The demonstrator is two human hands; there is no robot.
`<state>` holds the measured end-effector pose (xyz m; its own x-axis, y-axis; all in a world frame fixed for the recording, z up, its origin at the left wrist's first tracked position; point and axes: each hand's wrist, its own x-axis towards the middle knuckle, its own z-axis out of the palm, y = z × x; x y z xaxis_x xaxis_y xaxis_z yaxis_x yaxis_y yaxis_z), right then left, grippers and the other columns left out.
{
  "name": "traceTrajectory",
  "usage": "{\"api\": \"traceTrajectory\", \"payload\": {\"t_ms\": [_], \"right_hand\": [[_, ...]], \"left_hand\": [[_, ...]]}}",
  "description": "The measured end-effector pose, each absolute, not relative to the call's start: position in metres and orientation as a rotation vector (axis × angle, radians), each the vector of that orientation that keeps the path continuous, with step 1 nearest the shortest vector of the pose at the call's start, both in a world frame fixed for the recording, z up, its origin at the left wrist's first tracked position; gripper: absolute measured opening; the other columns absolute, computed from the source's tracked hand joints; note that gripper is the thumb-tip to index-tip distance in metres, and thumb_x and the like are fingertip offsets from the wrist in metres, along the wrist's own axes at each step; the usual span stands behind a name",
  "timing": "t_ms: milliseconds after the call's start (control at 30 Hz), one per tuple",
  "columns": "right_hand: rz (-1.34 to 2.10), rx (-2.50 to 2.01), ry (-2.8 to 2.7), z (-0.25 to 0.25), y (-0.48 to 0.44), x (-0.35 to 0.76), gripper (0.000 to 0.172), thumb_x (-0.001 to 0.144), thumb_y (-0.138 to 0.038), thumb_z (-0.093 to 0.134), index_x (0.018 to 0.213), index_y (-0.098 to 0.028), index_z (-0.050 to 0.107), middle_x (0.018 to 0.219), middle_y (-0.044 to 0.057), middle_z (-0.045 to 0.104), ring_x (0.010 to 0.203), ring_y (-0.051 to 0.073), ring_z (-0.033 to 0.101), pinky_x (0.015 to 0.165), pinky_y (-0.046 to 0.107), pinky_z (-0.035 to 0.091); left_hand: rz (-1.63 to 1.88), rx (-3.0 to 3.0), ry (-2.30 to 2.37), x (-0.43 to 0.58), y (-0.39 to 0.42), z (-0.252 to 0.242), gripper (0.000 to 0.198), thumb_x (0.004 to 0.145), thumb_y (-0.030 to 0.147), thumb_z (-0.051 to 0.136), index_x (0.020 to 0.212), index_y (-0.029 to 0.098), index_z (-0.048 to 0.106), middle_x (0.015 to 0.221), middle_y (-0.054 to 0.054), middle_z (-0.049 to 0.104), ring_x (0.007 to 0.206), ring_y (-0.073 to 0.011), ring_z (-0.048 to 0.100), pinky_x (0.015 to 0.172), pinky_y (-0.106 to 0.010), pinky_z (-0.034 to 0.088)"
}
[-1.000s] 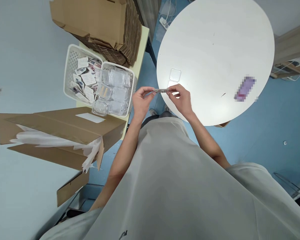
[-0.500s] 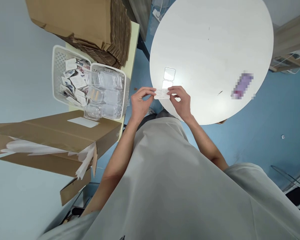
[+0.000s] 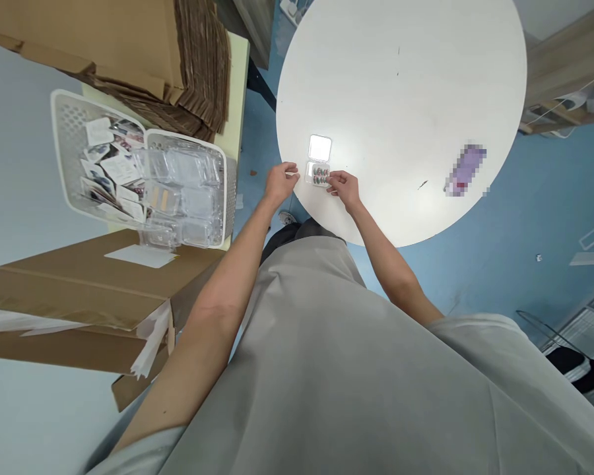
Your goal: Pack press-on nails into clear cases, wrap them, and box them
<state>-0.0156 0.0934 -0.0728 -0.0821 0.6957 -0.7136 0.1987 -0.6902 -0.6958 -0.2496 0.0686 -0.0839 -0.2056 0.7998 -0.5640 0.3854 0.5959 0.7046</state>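
On the near left part of the white round table (image 3: 400,132) lies an opened clear plastic case (image 3: 319,148), its two halves spread flat. A small card with rows of green and red oval pieces (image 3: 321,175) sits over the near half of the case. My right hand (image 3: 345,188) pinches this card at its right edge between thumb and fingers. To the left of the case, at the table's edge, my left hand (image 3: 281,183) has its fingers slightly bent and apart, holding nothing visible.
Left of me, a white basket (image 3: 230,191) of clear plastic cases stands beside another white basket (image 3: 59,145) of printed cards. Folded cardboard (image 3: 202,66) is stacked behind them. A large open carton (image 3: 94,284) is nearer. A blurred purple item (image 3: 468,168) lies at the table's right.
The card, held up by both hands with its printed side showing, now lies at the case with its coloured ovals showing. My left hand has let go and moved left.
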Motion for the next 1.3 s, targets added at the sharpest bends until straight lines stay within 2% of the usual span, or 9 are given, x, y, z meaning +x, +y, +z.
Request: {"api": "traceTrajectory", "payload": {"t_ms": [133,300,400,533,633,800,1000,1133,1300], "right_hand": [[1.806,-1.925,-0.937,-0.091,0.096,-0.024,0.016,0.097,-0.027,0.087,0.095,-0.021,0.072,0.09,-0.001,0.08,0.067,0.011,0.074,0.067,0.022,0.061],[1.769,-1.967,-1.084,-0.099,0.095,-0.036,0.018,0.102,-0.032,0.085,0.095,-0.022,0.073,0.092,0.002,0.081,0.071,0.015,0.076,0.079,0.031,0.068],[1.678,-2.034,-1.26,-0.104,0.095,-0.037,0.016,0.104,-0.035,0.081,0.098,-0.021,0.075,0.101,0.006,0.083,0.088,0.021,0.081,0.095,0.039,0.069],[1.471,-2.082,-1.4,-0.114,0.098,-0.031,0.024,0.107,-0.041,0.077,0.12,-0.021,0.077,0.128,0.012,0.083,0.122,0.028,0.078,0.115,0.045,0.062],[1.505,-2.043,-1.383,-0.122,0.101,-0.029,0.032,0.108,-0.041,0.073,0.132,-0.02,0.075,0.134,0.014,0.082,0.125,0.028,0.077,0.12,0.047,0.06],[1.642,-2.027,-1.269,-0.13,0.103,-0.026,0.038,0.102,-0.045,0.078,0.13,-0.02,0.076,0.121,0.011,0.082,0.125,0.031,0.078,0.122,0.051,0.061],[2.038,-1.735,-0.88,-0.119,0.09,-0.013,0.052,0.093,-0.046,0.09,0.135,-0.022,0.072,0.096,0.002,0.079,0.105,0.026,0.08,0.11,0.05,0.068],[2.143,-1.617,-0.828,-0.094,0.081,-0.003,0.054,0.089,-0.041,0.093,0.136,-0.028,0.07,0.111,0.002,0.083,0.104,0.023,0.08,0.108,0.05,0.07],[2.139,-1.556,-0.891,-0.06,0.077,0.004,0.04,0.094,-0.043,0.087,0.13,-0.032,0.074,0.13,0.002,0.081,0.107,0.019,0.079,0.102,0.041,0.07]], "left_hand": [[0.427,0.912,1.866,-0.254,0.07,-0.099,0.045,0.094,0.014,0.074,0.138,0.012,0.079,0.14,-0.019,0.081,0.118,-0.0275,0.079,0.117,-0.041,0.058],[0.403,0.857,1.809,-0.248,0.073,-0.111,0.056,0.091,0.015,0.079,0.146,0.012,0.074,0.148,-0.021,0.077,0.127,-0.0307,0.077,0.12,-0.044,0.057],[0.45,0.821,1.756,-0.244,0.076,-0.116,0.066,0.088,0.017,0.083,0.152,0.014,0.071,0.155,-0.022,0.074,0.133,-0.0335,0.076,0.123,-0.048,0.057],[0.543,0.759,1.734,-0.239,0.081,-0.118,0.063,0.088,0.014,0.079,0.15,0.011,0.071,0.154,-0.022,0.075,0.141,-0.0334,0.073,0.126,-0.047,0.055],[0.59,0.681,1.716,-0.235,0.086,-0.116,0.063,0.088,0.01,0.077,0.151,0.007,0.07,0.153,-0.024,0.075,0.143,-0.0325,0.073,0.127,-0.044,0.054],[0.57,0.538,1.722,-0.226,0.086,-0.108,0.06,0.091,0.013,0.08,0.15,0.008,0.071,0.144,-0.023,0.077,0.138,-0.034,0.074,0.123,-0.047,0.057],[0.542,0.35,1.595,-0.224,0.068,-0.088,0.046,0.101,0.02,0.075,0.147,0.013,0.073,0.129,-0.018,0.081,0.111,-0.0268,0.081,0.11,-0.048,0.065],[0.565,0.29,1.497,-0.228,0.053,-0.073,0.047,0.097,0.023,0.078,0.144,0.02,0.075,0.127,-0.014,0.083,0.108,-0.025,0.081,0.108,-0.049,0.066],[0.66,0.321,1.438,-0.231,0.039,-0.055,0.045,0.093,0.031,0.083,0.137,0.023,0.078,0.128,-0.013,0.084,0.108,-0.0241,0.082,0.105,-0.046,0.067]]}}
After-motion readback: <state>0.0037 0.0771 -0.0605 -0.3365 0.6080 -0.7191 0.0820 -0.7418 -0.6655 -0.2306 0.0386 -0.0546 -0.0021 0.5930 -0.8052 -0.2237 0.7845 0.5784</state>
